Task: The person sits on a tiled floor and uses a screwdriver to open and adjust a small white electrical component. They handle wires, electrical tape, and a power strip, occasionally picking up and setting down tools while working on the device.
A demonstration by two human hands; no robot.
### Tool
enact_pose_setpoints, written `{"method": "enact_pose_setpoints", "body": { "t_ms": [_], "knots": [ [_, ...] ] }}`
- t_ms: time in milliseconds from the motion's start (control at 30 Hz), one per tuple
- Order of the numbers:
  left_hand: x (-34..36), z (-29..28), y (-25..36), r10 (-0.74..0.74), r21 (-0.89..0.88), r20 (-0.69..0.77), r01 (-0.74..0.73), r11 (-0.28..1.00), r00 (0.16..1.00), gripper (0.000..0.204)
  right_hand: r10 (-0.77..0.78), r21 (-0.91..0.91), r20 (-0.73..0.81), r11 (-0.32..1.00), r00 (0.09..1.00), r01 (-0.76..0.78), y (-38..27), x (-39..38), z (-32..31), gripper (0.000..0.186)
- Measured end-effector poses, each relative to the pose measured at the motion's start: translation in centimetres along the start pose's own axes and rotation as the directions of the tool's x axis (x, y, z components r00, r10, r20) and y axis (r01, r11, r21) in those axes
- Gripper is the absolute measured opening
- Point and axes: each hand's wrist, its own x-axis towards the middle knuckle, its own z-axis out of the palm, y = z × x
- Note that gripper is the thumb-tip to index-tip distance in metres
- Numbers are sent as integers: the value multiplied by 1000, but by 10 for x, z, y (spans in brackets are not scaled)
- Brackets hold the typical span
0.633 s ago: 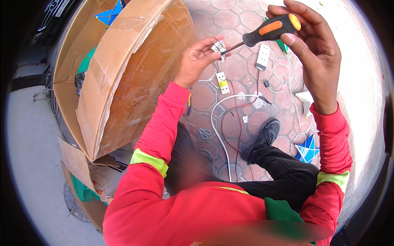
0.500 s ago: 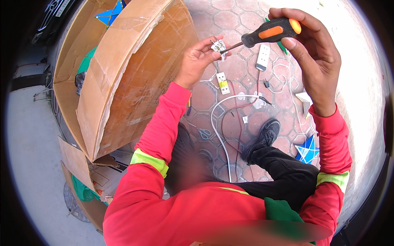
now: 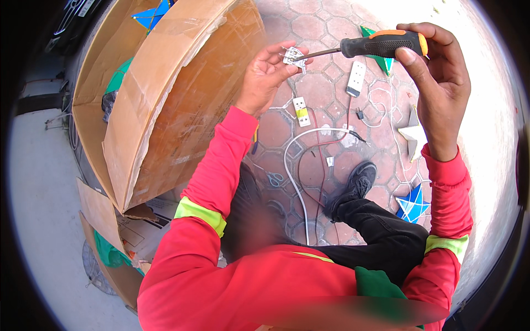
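Note:
Between the thumb and fingers of my left hand (image 3: 265, 77) is a small white plug part (image 3: 294, 57) with metal pieces and thin prongs. My right hand (image 3: 439, 71) grips the end of a black and orange screwdriver (image 3: 381, 44), thumb below and fingers above the handle. Its shaft runs leftward, and the tip meets the white plug part. My fingers hide part of that piece. Below the hands, a white power strip (image 3: 356, 78) and a white socket piece with yellow tape (image 3: 301, 111) lie on the paving.
At left stands a large open cardboard box (image 3: 193, 110) holding a blue star (image 3: 152, 16). White cable (image 3: 292, 146) and dark red wires lie across the paving near my shoe (image 3: 361, 179). Scissors (image 3: 274, 179) lie near my legs. Green (image 3: 381, 52), white (image 3: 411, 134) and blue star decorations (image 3: 412, 204) are at right.
My right hand has shifted right and slightly down, and the screwdriver has turned nearer to level, showing more shaft. The left hand stays nearly in place, with the plug part slightly turned.

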Motion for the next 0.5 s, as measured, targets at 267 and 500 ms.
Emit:
{"method": "enact_pose_setpoints", "body": {
  "t_ms": [267, 500],
  "knots": [
    [-1, 3, 2, 26, 13, 0, -26, 1000, 1000, 52, 5, 31, 0, 1000, 1000, -5, 1, 1, 1, 37],
    [0, 4, 3, 26, 65, -20, -25, 998, 999, 53, -1, 10, -35, 1000, 999, 1, 0, -1, 3, 35]
  ]
}}
